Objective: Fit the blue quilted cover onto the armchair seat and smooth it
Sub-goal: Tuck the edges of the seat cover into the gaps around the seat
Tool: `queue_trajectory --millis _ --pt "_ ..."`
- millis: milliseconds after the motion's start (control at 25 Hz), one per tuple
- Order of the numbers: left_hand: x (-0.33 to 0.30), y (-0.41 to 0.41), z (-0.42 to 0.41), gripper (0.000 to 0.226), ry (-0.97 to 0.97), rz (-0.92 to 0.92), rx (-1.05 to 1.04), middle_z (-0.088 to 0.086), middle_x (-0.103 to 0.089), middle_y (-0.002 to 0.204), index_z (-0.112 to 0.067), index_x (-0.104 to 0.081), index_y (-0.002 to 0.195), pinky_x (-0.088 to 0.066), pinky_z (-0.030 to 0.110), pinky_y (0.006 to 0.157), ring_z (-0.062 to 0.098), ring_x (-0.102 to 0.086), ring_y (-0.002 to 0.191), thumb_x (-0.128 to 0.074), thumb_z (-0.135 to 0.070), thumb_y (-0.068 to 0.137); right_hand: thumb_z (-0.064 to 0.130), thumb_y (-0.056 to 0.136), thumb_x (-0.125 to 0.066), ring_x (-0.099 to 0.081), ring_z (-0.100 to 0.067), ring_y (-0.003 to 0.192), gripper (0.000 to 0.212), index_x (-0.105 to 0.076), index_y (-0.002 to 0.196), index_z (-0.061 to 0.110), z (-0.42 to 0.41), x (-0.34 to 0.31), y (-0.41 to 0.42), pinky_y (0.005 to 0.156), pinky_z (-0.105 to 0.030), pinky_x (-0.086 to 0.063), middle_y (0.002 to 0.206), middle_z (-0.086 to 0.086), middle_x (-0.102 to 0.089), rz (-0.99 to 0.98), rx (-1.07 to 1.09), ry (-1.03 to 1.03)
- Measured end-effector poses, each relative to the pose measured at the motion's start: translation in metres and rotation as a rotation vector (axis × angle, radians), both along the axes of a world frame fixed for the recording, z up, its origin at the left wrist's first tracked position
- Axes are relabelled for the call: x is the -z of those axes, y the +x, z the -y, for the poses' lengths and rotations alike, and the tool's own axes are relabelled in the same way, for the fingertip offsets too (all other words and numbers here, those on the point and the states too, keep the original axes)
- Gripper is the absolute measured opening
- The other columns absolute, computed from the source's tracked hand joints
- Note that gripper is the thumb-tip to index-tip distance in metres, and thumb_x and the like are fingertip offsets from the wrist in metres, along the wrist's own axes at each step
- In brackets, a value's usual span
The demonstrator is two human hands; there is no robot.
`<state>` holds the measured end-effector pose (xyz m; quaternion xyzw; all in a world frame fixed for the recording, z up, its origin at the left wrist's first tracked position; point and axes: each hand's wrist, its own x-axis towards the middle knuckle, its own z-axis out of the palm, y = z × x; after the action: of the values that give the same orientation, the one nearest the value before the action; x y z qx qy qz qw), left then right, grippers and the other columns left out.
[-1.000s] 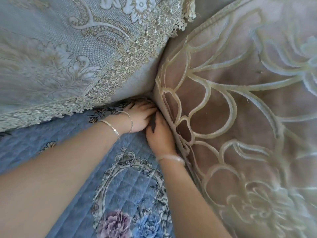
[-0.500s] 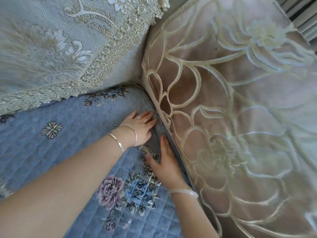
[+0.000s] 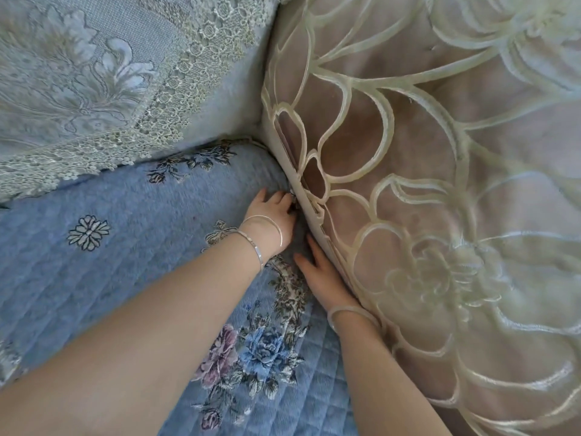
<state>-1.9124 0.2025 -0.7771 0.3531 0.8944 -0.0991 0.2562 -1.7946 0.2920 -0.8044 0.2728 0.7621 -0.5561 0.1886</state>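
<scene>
Right now your left hand (image 3: 273, 220) lies palm down on the blue quilted cover (image 3: 132, 247), its fingertips curled at the crease where the seat meets the chair's right side. They are partly hidden in that gap, so you cannot tell whether they pinch the fabric or only press on it. Two thin silver bangles (image 3: 261, 237) sit on that wrist.

Your right hand (image 3: 320, 272) lies nearer to you, flat and released, holding nothing. Its outer edge touches the beige armrest cover (image 3: 440, 184) with the raised cream flower pattern, and its fingers (image 3: 311, 247) point along the crease toward the left hand. The two hands are just beside each other, not touching. A pale translucent bangle (image 3: 352, 313) circles the right wrist.

The cover is spread over the armchair seat and fills the lower left of the view. It runs under both your forearms and reaches back to the lace-trimmed backrest cover (image 3: 125, 89) at upper left. Its woven flower cluster (image 3: 251, 357), one pink bloom and one blue, lies between your forearms. A small pale flower motif (image 3: 89, 231) sits well to the left. The fabric around your hands looks flat, with the far right corner rounding down into the gap.
</scene>
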Motion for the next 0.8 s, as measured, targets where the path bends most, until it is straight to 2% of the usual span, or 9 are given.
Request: queue_trajectory --millis 80,200,280,360,440,520,600,680,800 --pt "0.002 0.000 -0.010 0.048 0.013 -0.036 0.005 0.008 -0.025 0.149 -0.019 -0.043 0.138 -0.011 0.046 0.117 0.026 -0.022 0.138 -0.040 -0.034 0.092 0.025 0.095 -0.049 -0.020 -0.010 0.142 0.057 -0.026 0.147 0.023 -0.002 0.006 0.000 0.118 -0.031 -0.010 0.154 0.006 -0.025 0.004 0.026 -0.061" --pt "0.000 0.005 -0.008 0.049 0.098 -0.064 0.024 0.014 -0.029 0.145 -0.010 -0.043 0.136 -0.012 0.046 0.118 0.033 -0.026 0.134 -0.042 -0.029 0.091 0.023 0.094 -0.052 -0.023 -0.010 0.141 0.056 -0.029 0.145 0.025 0.000 0.006 0.005 0.119 -0.035 -0.013 0.150 0.011 -0.028 -0.060 0.041 -0.050" --pt "-0.006 0.010 0.007 0.051 0.187 -0.091 0.047 0.018 -0.034 0.142 -0.006 -0.044 0.135 -0.013 0.045 0.118 0.036 -0.029 0.134 -0.045 -0.028 0.088 0.023 0.092 -0.051 -0.020 -0.006 0.141 0.056 -0.031 0.144 0.025 0.006 -0.001 0.013 0.119 -0.035 -0.012 0.149 0.014 -0.025 -0.174 0.024 0.048" --pt "-0.015 0.017 0.019 0.057 0.249 -0.067 0.073 0.019 -0.031 0.148 -0.007 -0.038 0.140 -0.014 0.044 0.117 0.035 -0.025 0.139 -0.044 -0.028 0.088 0.028 0.090 -0.047 -0.016 -0.004 0.142 0.060 -0.028 0.146 0.022 0.016 -0.014 0.031 0.119 -0.030 -0.011 0.153 0.011 -0.022 -0.214 -0.034 0.188" --pt "-0.023 0.030 0.024 0.053 0.346 -0.048 0.167 0.015 -0.044 0.143 -0.010 -0.049 0.134 -0.028 0.044 0.112 0.033 -0.038 0.135 -0.040 -0.028 0.085 0.030 0.090 -0.045 -0.013 -0.001 0.142 0.062 -0.024 0.147 0.019 0.024 -0.030 0.068 0.116 -0.017 -0.007 0.153 0.012 -0.019 -0.216 -0.121 0.316" --pt "-0.029 0.049 0.028 0.053 0.400 0.015 0.274 0.010 -0.062 0.126 -0.014 -0.064 0.118 -0.044 0.043 0.100 0.030 -0.057 0.119 -0.032 -0.032 0.079 0.034 0.089 -0.043 -0.008 0.001 0.142 0.066 -0.018 0.149 0.020 0.023 -0.047 0.111 0.111 -0.008 0.000 0.151 0.017 -0.012 -0.178 -0.176 0.376" --pt "-0.027 0.068 0.030 0.053 0.382 0.080 0.377 0.003 -0.068 0.118 -0.020 -0.068 0.112 -0.049 0.041 0.095 0.024 -0.063 0.112 -0.030 -0.034 0.077 0.036 0.090 -0.044 -0.002 0.002 0.142 0.069 -0.011 0.149 0.021 0.010 -0.053 0.141 0.107 -0.004 0.006 0.150 0.020 -0.004 -0.094 -0.173 0.408" --pt "-0.026 0.080 0.025 0.049 0.318 0.118 0.427 -0.002 -0.073 0.105 -0.025 -0.073 0.102 -0.055 0.037 0.085 0.018 -0.069 0.099 -0.034 -0.037 0.074 0.037 0.093 -0.046 0.003 0.002 0.141 0.072 -0.005 0.150 0.023 -0.001 -0.049 0.151 0.108 -0.007 0.009 0.150 0.020 0.002 0.008 -0.169 0.383" --pt "-0.017 0.081 0.014 0.048 0.293 0.074 0.409 -0.003 -0.075 0.096 -0.026 -0.075 0.094 -0.056 0.037 0.081 0.018 -0.071 0.093 -0.035 -0.040 0.072 0.048 0.089 -0.043 0.006 0.002 0.142 0.075 -0.004 0.150 0.028 -0.004 -0.040 0.142 0.118 -0.027 0.002 0.157 0.015 0.005 0.036 -0.062 0.187"
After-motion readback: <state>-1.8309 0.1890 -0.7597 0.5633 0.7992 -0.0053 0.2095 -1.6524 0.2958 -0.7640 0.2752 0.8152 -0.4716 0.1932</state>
